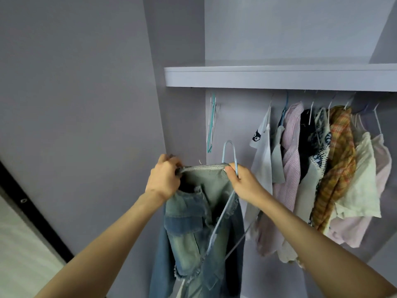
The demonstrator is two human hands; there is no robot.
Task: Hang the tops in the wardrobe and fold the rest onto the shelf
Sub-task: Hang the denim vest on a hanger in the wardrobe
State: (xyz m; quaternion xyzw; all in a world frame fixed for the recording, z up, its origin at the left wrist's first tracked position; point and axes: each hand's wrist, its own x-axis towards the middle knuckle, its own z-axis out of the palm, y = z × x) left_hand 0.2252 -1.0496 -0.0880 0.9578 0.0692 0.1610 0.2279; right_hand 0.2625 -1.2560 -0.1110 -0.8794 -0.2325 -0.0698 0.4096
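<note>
Both forearms reach forward and upward from the lower corners of the view, wrists level with each other, in front of the open wardrobe (214, 130).

Left hand (163, 179): back of hand toward the camera, fingers curled tight around the left end of the denim jacket's (197, 229) collar band. Fingertips are hidden behind the fabric.

Right hand (243, 181): fingers and thumb pinch the right end of the same collar band, together with the neck of a pale blue hanger (229, 153). The hanger's hook rises just above the right fingers; its arm runs down from under them, across the front of the jacket.

The collar band is stretched flat between the two sets of fingers. The jacket hangs below them, patched in lighter and darker denim, edges frayed.

Right of the right fingers, a row of hung tops (318, 173) occupies the space under the shelf (279, 77). Above and between the two hands, spare hangers (211, 123) hang against the back panel.
</note>
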